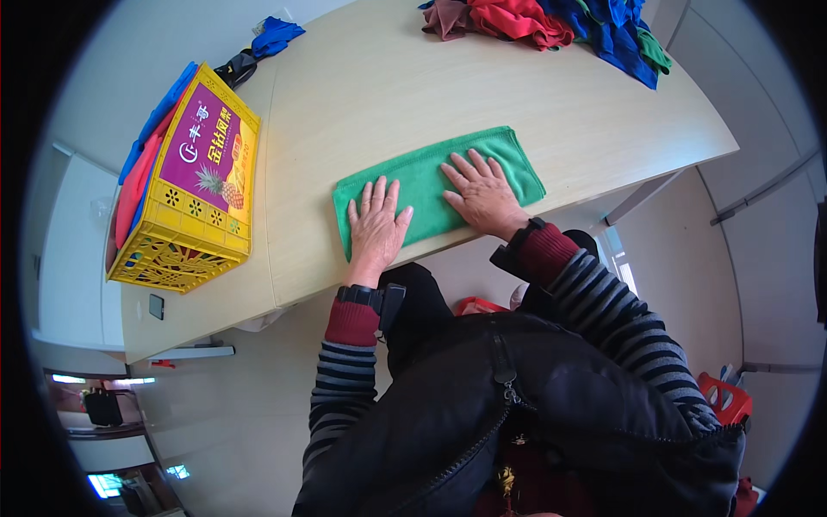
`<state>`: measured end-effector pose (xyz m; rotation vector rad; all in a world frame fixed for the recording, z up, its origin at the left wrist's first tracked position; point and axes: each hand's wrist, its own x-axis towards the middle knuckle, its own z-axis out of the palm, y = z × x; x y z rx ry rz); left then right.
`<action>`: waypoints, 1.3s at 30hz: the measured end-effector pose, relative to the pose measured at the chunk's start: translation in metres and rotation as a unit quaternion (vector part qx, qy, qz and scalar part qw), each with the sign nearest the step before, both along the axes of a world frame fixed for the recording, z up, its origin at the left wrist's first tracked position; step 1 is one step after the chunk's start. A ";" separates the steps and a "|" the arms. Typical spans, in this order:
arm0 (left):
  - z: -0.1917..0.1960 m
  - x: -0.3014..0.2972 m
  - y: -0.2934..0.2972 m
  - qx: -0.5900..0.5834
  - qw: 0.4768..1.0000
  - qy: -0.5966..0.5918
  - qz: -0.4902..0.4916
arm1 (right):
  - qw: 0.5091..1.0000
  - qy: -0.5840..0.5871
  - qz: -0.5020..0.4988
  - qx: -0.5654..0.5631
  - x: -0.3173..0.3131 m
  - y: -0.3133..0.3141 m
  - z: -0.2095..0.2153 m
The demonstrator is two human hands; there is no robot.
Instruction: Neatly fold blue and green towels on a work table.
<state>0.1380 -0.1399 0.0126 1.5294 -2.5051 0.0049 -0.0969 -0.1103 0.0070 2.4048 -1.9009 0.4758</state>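
A green rectangular cloth, seemingly folded (422, 172), is lying flat along the near edge of the pale wood-look counter (345, 86). Risk, as judged: a pull toward the body could be dragging it over that edge; uneven pressure between the palms could be wrinkling or skewing its layers. Left hand (376, 228) and right hand (487, 196) are pressing palm-down on it, fingers spreading open, moderately apart, touching the top, gripping nothing.

The towel (424, 191) is made of matt cloth. Beneath it, a smooth, wood-look table (362, 95) is seen; left of it, a plastic crate (181, 217).
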 end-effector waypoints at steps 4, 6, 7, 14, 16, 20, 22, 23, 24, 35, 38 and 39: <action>-0.001 0.025 -0.013 -0.004 0.999 -0.023 0.046 | 0.998 0.013 -0.061 0.003 -0.033 -0.008 0.008; 0.000 0.035 -0.014 0.018 0.997 -0.003 0.076 | 0.995 0.007 -0.093 0.019 -0.042 -0.007 0.011; 0.001 0.038 -0.014 0.028 0.995 0.008 0.090 | 0.995 0.007 -0.096 0.008 -0.045 -0.006 0.013; 0.003 0.035 -0.003 0.013 0.994 0.010 0.104 | 0.994 -0.017 -0.105 -0.004 -0.047 0.007 0.017; 0.004 0.035 0.003 0.004 0.994 0.010 0.106 | 0.994 -0.016 -0.105 0.008 -0.045 0.018 0.018; 0.002 0.034 -0.004 0.006 0.994 0.005 0.108 | 0.994 -0.017 -0.106 -0.005 -0.050 0.005 0.023; 0.000 0.034 -0.002 0.004 0.994 0.007 0.105 | 0.994 -0.019 -0.102 0.018 -0.048 0.012 0.017; 0.000 0.036 -0.004 0.000 0.995 0.017 0.102 | 0.995 -0.021 -0.098 -0.004 -0.047 0.008 0.018; -0.001 0.038 -0.006 -0.004 0.995 0.026 0.099 | 0.995 -0.024 -0.094 -0.025 -0.046 0.006 0.019; -0.011 0.038 -0.005 -0.001 0.995 0.003 0.104 | 0.995 -0.012 -0.100 -0.018 -0.048 0.007 0.008; -0.014 0.035 -0.007 -0.004 0.995 0.007 0.101 | 0.994 -0.016 -0.109 -0.015 -0.050 0.008 0.008; -0.013 0.035 -0.009 -0.005 0.995 0.012 0.098 | 0.994 -0.011 -0.111 -0.017 -0.051 0.006 0.007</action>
